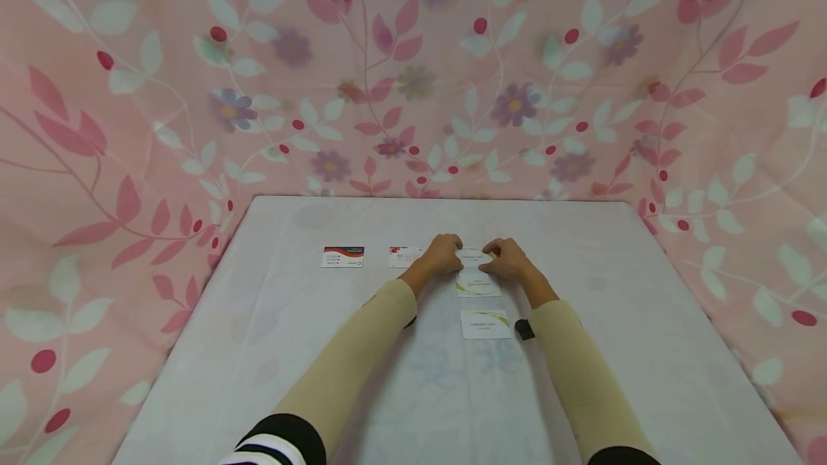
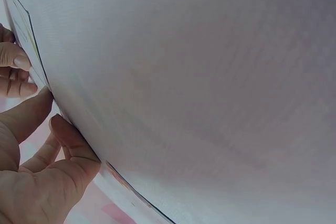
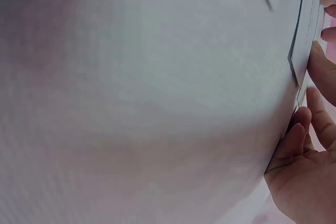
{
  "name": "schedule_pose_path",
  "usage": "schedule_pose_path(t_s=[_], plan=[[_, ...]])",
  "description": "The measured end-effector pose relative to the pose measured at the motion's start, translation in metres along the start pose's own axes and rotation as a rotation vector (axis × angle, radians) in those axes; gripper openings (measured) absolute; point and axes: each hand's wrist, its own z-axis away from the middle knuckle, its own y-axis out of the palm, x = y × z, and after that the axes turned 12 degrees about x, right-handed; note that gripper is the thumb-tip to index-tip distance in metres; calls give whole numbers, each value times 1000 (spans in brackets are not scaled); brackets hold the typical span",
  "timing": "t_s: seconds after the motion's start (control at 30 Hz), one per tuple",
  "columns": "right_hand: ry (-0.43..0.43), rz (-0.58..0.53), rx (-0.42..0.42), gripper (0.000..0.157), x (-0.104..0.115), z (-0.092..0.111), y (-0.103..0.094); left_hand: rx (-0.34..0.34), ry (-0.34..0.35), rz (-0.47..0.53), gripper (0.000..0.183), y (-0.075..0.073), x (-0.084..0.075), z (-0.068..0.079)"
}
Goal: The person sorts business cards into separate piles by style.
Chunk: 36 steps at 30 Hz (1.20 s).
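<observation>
A white business card (image 1: 472,257) with printed lettering lies flat at the top of a column of cards, between my two hands. My left hand (image 1: 442,255) holds its left side, with the index finger by the upper corner and the thumb by the lower one. The right side is held the same way by my right hand (image 1: 509,260). Just below, a second white card (image 1: 478,285) with a green curve meets its lower edge. In the left wrist view, the left thumb (image 2: 37,106) rests right at a card's edge.
Lower in the column lies another white card (image 1: 486,324) with company logo lettering. To the left are a red, black and white card (image 1: 342,257) and a red-and-white card (image 1: 403,257), partly hidden by my left hand. A white cloth (image 1: 258,379) covers the table; floral curtains surround it.
</observation>
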Motion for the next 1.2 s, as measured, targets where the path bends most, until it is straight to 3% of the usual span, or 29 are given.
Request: schedule_pose_path(t_s=[0.53,1.03,1.2], plan=[[2,14,8,55,-3,-2,0,0,2,19,43,2,3,-4],[-27,17,-18,52,-5,-3,3,-5,-8,34,44,-1,0,1],[-14,-31,8,54,-6,0,2,-13,2,27,48,1,0,0]])
